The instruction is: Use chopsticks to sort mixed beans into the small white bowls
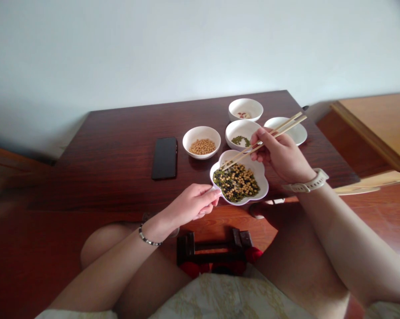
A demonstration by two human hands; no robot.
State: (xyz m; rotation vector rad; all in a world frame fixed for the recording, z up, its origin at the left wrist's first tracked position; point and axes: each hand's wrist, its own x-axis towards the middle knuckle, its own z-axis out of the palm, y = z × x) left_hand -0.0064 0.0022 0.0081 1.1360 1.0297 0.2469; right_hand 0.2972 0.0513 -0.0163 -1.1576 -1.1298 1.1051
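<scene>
My left hand [200,201] grips the edge of a white scalloped dish [262,188] at the table's front edge. Mixed beans [238,180], yellow, black and green, lie in the dish. Between the fingers of my right hand [280,153] is a pair of wooden chopsticks [241,155], their tips down at the beans on the dish's left side. Just behind the dish, a white bowl [232,129] holds some green beans [241,141], partly hidden by my right hand. To the left of it stands a white bowl [201,131] of yellow soybeans [202,146].
A white bowl [245,106] with a few reddish and pale pieces sits at the back. Behind my right hand is a white plate or shallow bowl [300,135], partly covered. A black phone [164,158] lies left on the dark wooden table [120,146]. A pale wall rises behind.
</scene>
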